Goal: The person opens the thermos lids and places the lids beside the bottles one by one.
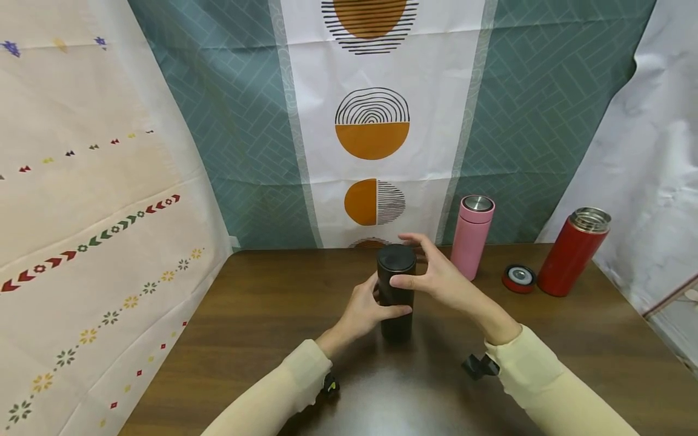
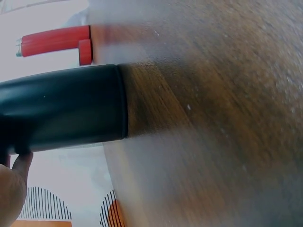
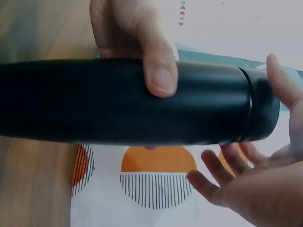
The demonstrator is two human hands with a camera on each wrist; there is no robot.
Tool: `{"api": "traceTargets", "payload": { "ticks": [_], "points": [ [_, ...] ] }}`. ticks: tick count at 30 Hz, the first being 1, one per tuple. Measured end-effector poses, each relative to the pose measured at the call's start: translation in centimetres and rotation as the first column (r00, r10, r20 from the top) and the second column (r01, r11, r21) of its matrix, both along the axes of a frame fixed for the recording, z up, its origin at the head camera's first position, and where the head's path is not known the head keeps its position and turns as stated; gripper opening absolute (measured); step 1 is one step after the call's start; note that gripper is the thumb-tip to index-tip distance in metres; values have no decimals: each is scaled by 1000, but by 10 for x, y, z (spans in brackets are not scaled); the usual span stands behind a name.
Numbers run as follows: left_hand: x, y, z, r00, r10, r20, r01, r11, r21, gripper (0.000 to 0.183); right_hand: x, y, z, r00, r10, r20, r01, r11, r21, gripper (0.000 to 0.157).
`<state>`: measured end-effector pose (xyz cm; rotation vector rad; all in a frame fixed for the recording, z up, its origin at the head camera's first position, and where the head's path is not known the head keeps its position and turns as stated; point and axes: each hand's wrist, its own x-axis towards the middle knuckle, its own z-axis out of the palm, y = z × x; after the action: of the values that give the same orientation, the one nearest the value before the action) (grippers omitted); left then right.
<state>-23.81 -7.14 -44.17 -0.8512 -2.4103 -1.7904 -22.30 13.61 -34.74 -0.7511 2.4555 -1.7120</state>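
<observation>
A black thermos bottle (image 1: pixel 397 315) with its black lid (image 1: pixel 396 258) on stands upright over the wooden table in the head view. My left hand (image 1: pixel 365 307) grips its body from the left, thumb (image 3: pixel 162 78) across the front. Around the lid from the right is my right hand (image 1: pixel 436 275), its thumb in front and its fingers spread behind. In the right wrist view, the right thumb (image 3: pixel 280 80) overlaps the lid's edge, and some right fingers (image 3: pixel 213 172) stand apart from the bottle. Whether the right hand presses on the lid is unclear.
A pink bottle (image 1: pixel 471 239), closed, stands at the back right of the table (image 1: pixel 262 315). Farther right is a red bottle (image 1: pixel 569 260) without its cap. Beside it lies a red cap (image 1: pixel 519 278), inner side up. Patterned cloth (image 1: pixel 245 151) hangs behind the table.
</observation>
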Motion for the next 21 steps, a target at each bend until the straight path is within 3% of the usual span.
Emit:
{"api": "traceTargets", "payload": {
  "ticks": [3,6,10,15,18,21],
  "points": [
    [0,0,0,1000,1,4,-1,1000,-1,71,0,-1,-2,999,-25,-24,25,1000,-8,74],
    [0,1,0,1000,1,1,-1,1000,-6,70,0,2,-2,999,44,7,-44,998,-42,64],
    [1,1,0,1000,8,-1,-8,1000,-1,70,1,5,-2,991,119,68,-114,991,-75,72],
    [1,0,0,1000,10,-6,-10,1000,7,70,2,-2,-6,1000,15,24,-15,999,-38,88],
    [0,0,0,1000,4,-15,-4,1000,3,70,1,-4,-6,1000,-25,2,25,999,-46,80],
    [0,0,0,1000,-1,-18,1,1000,-5,70,0,-3,-5,999,29,24,-27,995,-93,68]
  ]
}}
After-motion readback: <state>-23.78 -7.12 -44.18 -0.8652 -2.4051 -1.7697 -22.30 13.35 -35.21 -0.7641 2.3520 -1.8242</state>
